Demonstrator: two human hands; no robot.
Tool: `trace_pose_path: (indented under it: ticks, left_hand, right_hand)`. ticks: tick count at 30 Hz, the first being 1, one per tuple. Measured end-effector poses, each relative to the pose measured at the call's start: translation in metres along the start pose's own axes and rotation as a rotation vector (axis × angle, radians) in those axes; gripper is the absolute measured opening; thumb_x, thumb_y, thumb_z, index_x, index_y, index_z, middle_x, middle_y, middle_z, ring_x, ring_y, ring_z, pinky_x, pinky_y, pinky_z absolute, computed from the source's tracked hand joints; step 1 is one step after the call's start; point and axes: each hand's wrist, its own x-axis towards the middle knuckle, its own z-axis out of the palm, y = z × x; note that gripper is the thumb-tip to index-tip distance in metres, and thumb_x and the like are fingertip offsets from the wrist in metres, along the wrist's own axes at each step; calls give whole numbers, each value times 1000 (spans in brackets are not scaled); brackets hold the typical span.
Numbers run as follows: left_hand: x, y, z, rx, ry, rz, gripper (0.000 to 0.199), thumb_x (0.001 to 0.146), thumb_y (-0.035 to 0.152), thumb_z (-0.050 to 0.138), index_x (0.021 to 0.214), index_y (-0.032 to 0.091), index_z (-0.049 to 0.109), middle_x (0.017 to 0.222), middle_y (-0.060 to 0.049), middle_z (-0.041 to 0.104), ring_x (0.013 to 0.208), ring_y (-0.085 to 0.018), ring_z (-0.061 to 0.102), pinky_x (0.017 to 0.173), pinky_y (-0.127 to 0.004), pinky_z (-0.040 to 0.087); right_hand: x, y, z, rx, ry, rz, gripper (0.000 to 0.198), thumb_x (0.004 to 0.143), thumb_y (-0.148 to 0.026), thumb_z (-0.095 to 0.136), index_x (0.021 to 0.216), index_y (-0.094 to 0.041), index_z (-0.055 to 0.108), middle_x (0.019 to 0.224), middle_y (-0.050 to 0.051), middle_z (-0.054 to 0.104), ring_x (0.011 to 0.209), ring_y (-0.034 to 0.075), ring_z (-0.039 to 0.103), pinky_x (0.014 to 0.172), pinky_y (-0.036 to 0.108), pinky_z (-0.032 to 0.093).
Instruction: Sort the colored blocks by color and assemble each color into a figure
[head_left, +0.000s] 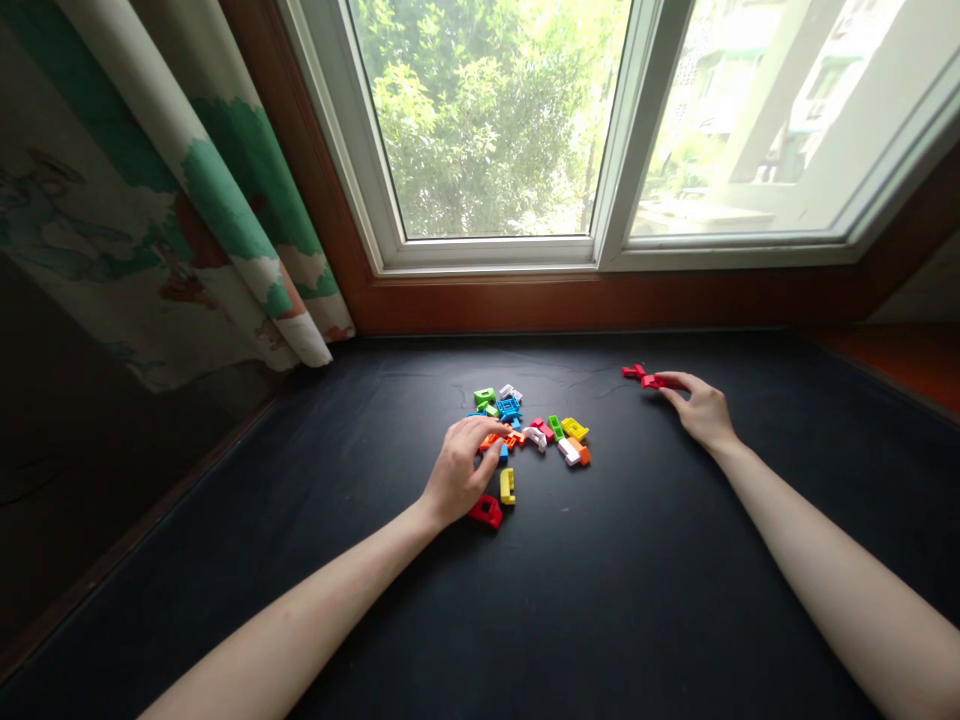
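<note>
A pile of small plastic toy blocks lies on the black surface. My left hand hovers over the pile with thumb and fingers curved and apart, close around an orange block; contact is hard to tell. A yellow block and a larger red block lie beside this hand, the red one partly hidden by it. Off to the right, my right hand pinches a red block between thumb and fingers. Another red block lies just left of it, touching or nearly so.
Blue block, green block, white block and yellow block are among the pile. Behind the black tabletop stand a wooden sill and a window. A patterned curtain hangs at the left.
</note>
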Motion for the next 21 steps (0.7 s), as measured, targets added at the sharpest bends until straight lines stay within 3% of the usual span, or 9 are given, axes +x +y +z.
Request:
trace_pose_path:
  ticks: [6, 21]
  left_hand:
    - [0, -1, 1, -11, -21, -6, 19, 94, 20, 47, 102, 22, 64, 109, -6, 69, 110, -23, 59, 99, -42, 42]
    - [1, 0, 1, -26, -42, -8, 18, 94, 19, 48, 101, 21, 65, 108, -6, 70, 108, -23, 60, 99, -42, 42]
  right_hand:
    - [-1, -3, 4, -26, -103, -87, 36, 89, -47, 51, 101, -19, 70, 101, 11, 73, 92, 29, 69, 85, 45, 53]
    - [-1, -4, 3, -29, -119, -80, 44, 89, -55, 48, 100, -19, 71, 101, 12, 73, 93, 30, 69, 85, 44, 53]
